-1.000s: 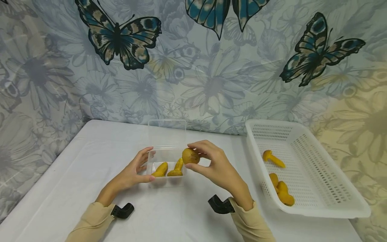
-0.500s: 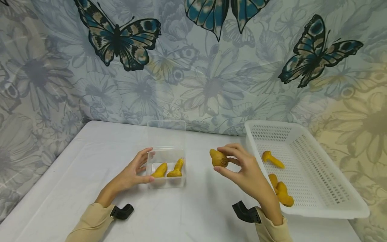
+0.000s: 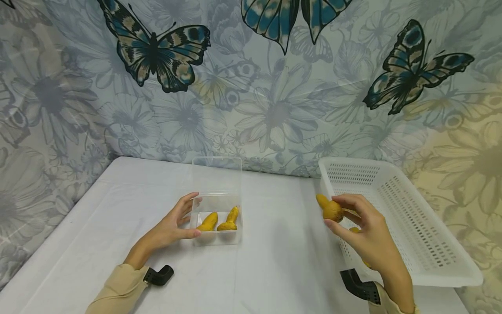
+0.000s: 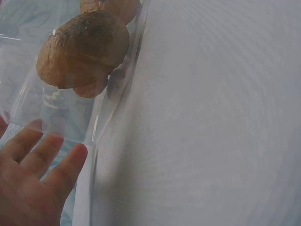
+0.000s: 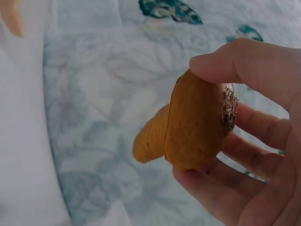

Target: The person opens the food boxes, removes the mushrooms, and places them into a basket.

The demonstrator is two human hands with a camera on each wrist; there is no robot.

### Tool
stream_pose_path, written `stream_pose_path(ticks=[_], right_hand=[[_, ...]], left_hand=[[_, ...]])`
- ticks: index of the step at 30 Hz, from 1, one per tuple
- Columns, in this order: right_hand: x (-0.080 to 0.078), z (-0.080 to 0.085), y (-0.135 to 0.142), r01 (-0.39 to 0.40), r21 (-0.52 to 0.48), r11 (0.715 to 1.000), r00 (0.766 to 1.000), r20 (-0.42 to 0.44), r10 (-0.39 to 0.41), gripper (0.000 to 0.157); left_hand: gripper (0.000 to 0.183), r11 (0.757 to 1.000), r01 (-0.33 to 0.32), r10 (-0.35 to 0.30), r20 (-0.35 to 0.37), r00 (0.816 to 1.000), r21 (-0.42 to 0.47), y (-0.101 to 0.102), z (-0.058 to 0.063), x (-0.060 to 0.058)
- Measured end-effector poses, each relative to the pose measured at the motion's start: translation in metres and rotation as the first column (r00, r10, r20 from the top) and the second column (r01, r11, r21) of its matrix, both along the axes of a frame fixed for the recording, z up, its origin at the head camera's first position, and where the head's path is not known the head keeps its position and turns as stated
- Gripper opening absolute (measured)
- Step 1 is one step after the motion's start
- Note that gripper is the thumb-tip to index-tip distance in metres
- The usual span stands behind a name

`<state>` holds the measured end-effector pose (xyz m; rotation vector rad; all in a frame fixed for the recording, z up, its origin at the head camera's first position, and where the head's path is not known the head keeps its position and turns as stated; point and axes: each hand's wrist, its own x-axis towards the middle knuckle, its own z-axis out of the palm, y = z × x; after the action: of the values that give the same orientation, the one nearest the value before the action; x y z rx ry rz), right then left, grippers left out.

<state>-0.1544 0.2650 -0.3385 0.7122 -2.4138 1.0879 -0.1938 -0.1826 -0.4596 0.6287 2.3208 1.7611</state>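
Note:
My right hand (image 3: 366, 237) pinches a yellow-brown mushroom (image 3: 332, 212) between thumb and fingertips, over the left rim of the white basket. In the right wrist view the mushroom (image 5: 193, 125) has a rounded cap, a short stem and a rough, pale-flecked patch. My left hand (image 3: 170, 223) holds the left side of a clear plastic box (image 3: 219, 238), thumb at its front corner and fingers behind. Inside lie two mushrooms, one left (image 3: 208, 222) and one right (image 3: 229, 220). Through the clear wall, the left wrist view shows a mushroom cap (image 4: 84, 52) up close.
The box's clear lid (image 3: 217, 174) stands raised at the back. On the right is a perforated white basket (image 3: 435, 280); my right hand hides most of the mushrooms (image 3: 354, 229) in it. A white cloth (image 3: 270, 266) covers the table, with a butterfly-patterned backdrop (image 3: 274, 109) behind.
My right hand has carried the mushroom rightward, from beside the clear box to the basket's left rim. The left hand and the box have stayed in place.

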Motion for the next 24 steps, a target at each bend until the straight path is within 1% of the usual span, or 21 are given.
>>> stream_pose_path(ticks=[7, 11, 14, 18, 19, 21, 24], right_hand=[[0.001, 0.0, 0.037, 0.044, -0.009, 0.999, 0.998, -0.04, -0.044, 0.059], [0.003, -0.004, 0.057, 0.101, 0.004, 0.995, 0.994, -0.039, -0.101, 0.057], [0.004, -0.008, 0.071, 0.148, 0.037, 0.988, 0.989, -0.016, -0.147, 0.053], [0.003, -0.014, 0.088, 0.188, 0.117, 0.975, 0.981, 0.018, -0.191, 0.049], [0.003, -0.015, 0.092, 0.2, 0.14, 0.97, 0.978, 0.037, -0.207, 0.048], [0.003, -0.017, 0.1, 0.231, 0.198, 0.953, 0.962, 0.104, -0.254, 0.046], [0.002, -0.02, 0.11, 0.27, 0.303, 0.914, 0.92, 0.199, -0.337, 0.045]], left_hand=[[0.093, 1.0, 0.002, -0.002, 0.003, 1.0, 0.005, -0.001, 0.001, 0.001], [0.094, 1.0, 0.006, -0.006, -0.001, 1.0, 0.003, -0.001, 0.002, 0.0], [0.095, 1.0, 0.003, -0.003, -0.003, 1.0, 0.0, -0.001, 0.002, 0.001], [0.094, 1.0, 0.003, -0.003, -0.001, 1.0, -0.002, -0.001, 0.002, 0.001], [0.094, 1.0, 0.005, -0.005, -0.003, 1.0, -0.001, -0.001, 0.002, 0.0], [0.094, 1.0, 0.006, -0.006, -0.003, 1.0, 0.003, 0.0, 0.001, 0.0], [0.094, 1.0, 0.007, -0.007, -0.003, 1.0, 0.005, 0.0, 0.0, -0.001]])
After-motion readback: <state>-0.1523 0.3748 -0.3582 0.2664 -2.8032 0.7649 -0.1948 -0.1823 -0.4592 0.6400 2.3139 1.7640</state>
